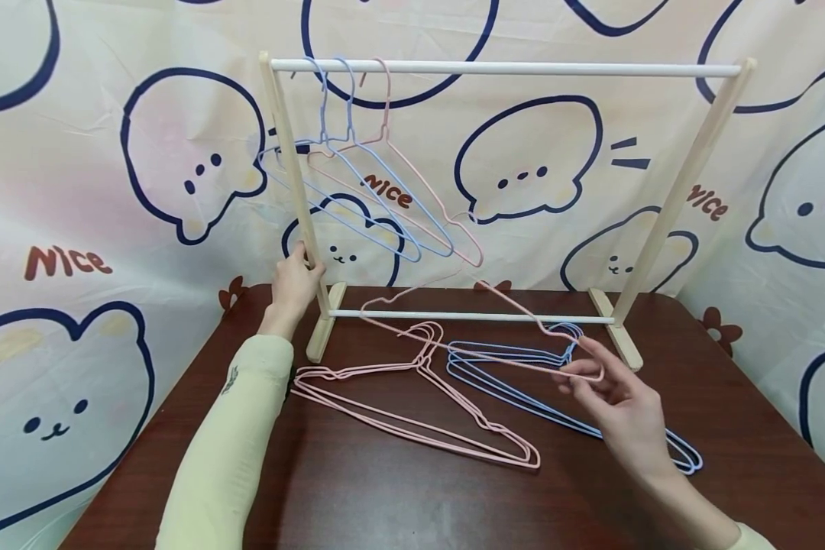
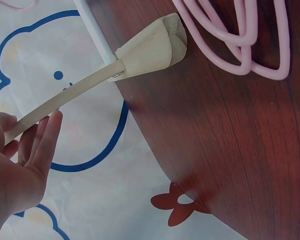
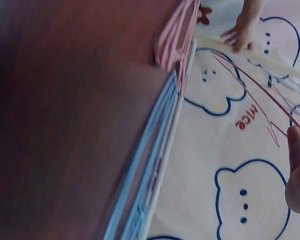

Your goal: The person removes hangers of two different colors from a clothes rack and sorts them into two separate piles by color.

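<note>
My left hand (image 1: 294,283) holds the left wooden post (image 1: 292,172) of a hanger rack, its thumb and fingers around the post in the left wrist view. At the right, my right hand (image 1: 626,412) pinches one end of a pink clothes hanger (image 1: 512,304) between thumb and fingers. That hanger is raised, tilted toward the rack, its hook end pointing away to the left. From the left part of the rack's white top rod (image 1: 522,69) hang two blue hangers (image 1: 349,99) and one pink hanger (image 1: 387,99).
Several pink hangers (image 1: 412,437) lie stacked on the dark wooden table (image 1: 357,504). Right of them lies a stack of blue hangers (image 1: 522,399), partly behind my right hand. A white lower rod (image 1: 399,314) joins the rack's feet. Behind stands a bear-print cloth (image 1: 536,160).
</note>
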A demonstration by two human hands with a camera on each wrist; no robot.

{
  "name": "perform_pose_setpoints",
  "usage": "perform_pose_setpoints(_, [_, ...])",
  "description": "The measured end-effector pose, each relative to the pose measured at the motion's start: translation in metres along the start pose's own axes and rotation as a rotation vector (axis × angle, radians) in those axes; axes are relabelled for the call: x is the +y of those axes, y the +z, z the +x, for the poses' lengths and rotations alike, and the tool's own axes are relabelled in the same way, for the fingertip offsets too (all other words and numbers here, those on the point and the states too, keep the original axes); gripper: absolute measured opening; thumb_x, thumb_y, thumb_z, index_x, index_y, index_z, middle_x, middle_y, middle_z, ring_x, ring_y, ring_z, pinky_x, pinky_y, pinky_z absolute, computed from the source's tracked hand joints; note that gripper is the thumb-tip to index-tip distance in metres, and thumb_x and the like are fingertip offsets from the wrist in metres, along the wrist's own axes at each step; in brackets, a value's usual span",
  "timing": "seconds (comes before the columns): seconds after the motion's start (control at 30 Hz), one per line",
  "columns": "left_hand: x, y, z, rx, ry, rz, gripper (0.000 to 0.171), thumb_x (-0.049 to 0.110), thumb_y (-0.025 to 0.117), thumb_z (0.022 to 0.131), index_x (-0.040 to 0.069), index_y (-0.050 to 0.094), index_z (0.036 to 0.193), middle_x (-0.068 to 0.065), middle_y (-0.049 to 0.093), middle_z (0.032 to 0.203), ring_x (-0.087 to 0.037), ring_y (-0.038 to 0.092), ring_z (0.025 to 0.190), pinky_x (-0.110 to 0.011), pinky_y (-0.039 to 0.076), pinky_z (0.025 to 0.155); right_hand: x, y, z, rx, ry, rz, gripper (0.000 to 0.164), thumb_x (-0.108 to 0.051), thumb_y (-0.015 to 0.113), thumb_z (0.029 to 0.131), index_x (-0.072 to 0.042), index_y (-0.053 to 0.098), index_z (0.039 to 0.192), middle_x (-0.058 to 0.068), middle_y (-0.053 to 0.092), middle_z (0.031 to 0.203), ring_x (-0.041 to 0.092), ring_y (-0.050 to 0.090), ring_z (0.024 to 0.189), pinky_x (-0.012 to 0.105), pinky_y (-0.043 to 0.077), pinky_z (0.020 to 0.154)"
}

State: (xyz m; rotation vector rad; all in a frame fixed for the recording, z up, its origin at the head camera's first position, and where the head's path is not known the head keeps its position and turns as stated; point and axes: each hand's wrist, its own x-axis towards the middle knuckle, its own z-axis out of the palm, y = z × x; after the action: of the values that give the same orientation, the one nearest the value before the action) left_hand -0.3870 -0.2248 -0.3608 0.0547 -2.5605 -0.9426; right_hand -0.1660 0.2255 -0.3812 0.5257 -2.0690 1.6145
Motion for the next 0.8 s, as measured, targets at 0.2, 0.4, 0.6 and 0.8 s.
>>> perform_pose_setpoints(0.2, [0.001, -0.002, -0.001, 0.007, -0.004, 0.004, 0.025, 0.021, 0.053, 0.098, 0.006, 0.051, 0.118, -0.025, 0.069, 0.105, -0.043, 0.070, 0.088, -0.052, 0.058, 0.071, 0.000, 0.014, -0.008, -0.050, 0.103, 0.179, 0.054, 0.009, 0.058, 0.093, 0.002, 0.046, 0.145, 0.005, 0.072, 0.099, 0.013, 0.074, 0.092, 0.029, 0.059, 0.079])
perform_pose_setpoints(0.4, [0.001, -0.002, -0.001, 0.015, 0.002, -0.004, 0.024, 0.020, 0.054, 0.098, 0.005, 0.051, 0.117, -0.025, 0.069, 0.106, -0.043, 0.070, 0.088, -0.052, 0.058, 0.072, 0.002, 0.023, -0.013, -0.067, 0.244, 0.262, 0.051, 0.004, 0.059, 0.095, 0.004, 0.045, 0.144, 0.007, 0.073, 0.099, 0.014, 0.074, 0.091, 0.033, 0.060, 0.080])
perform_pose_setpoints(0.6, [0.001, -0.001, -0.001, 0.011, -0.006, -0.004, 0.025, 0.020, 0.054, 0.098, 0.006, 0.051, 0.118, -0.025, 0.069, 0.107, -0.043, 0.070, 0.089, -0.052, 0.058, 0.073, 0.004, 0.031, -0.018, -0.092, 0.437, 0.313, 0.056, -0.003, 0.063, 0.095, 0.003, 0.041, 0.146, 0.005, 0.074, 0.099, 0.016, 0.075, 0.093, 0.033, 0.059, 0.084])
perform_pose_setpoints(0.8, [0.000, -0.001, -0.001, 0.002, -0.008, -0.008, 0.026, 0.021, 0.054, 0.099, 0.006, 0.051, 0.120, -0.025, 0.068, 0.109, -0.043, 0.070, 0.090, -0.052, 0.058, 0.073, 0.008, 0.034, -0.021, -0.121, 0.553, 0.297, 0.061, -0.007, 0.065, 0.095, 0.000, 0.037, 0.148, 0.007, 0.072, 0.102, 0.016, 0.074, 0.096, 0.032, 0.059, 0.086])
